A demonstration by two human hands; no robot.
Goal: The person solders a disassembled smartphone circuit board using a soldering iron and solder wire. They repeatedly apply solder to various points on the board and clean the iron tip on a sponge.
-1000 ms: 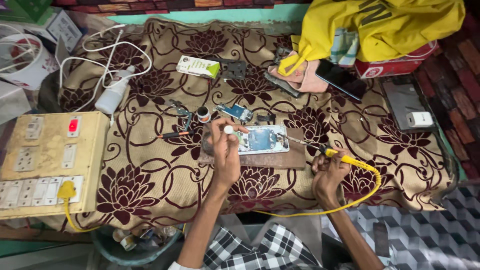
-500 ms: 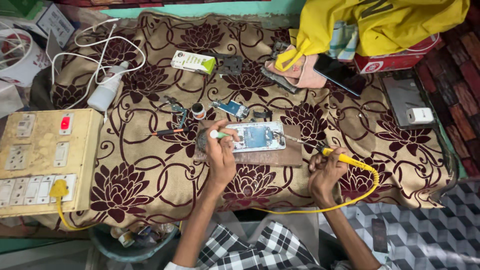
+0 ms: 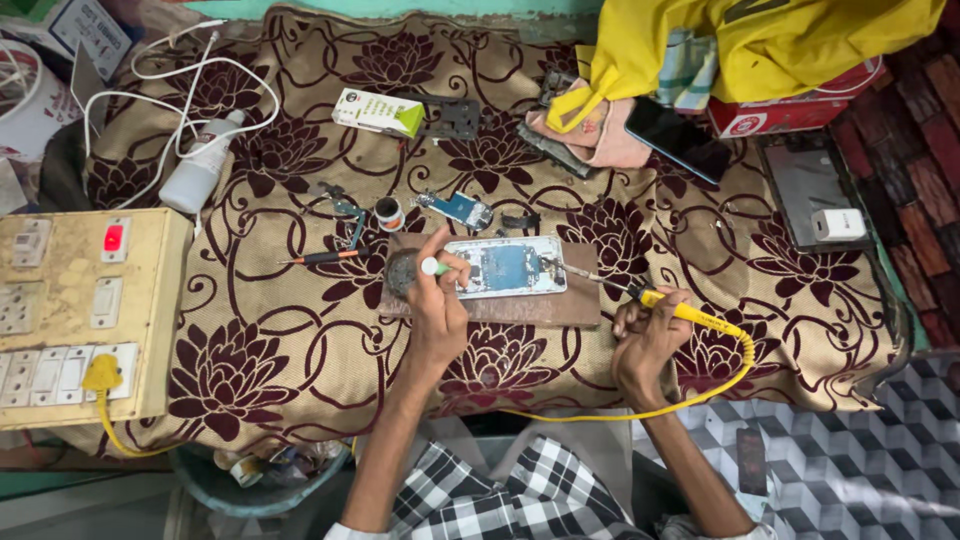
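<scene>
Opened phone on a board near the surface's front edge: likely light and fragile, best held by its rim. Left hand pinches a small white-tipped piece; right hand grips the soldering iron.

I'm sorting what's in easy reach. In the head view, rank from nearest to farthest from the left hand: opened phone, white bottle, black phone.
1. Opened phone, just right of the left hand.
2. White bottle, upper left.
3. Black phone, upper right.
</scene>
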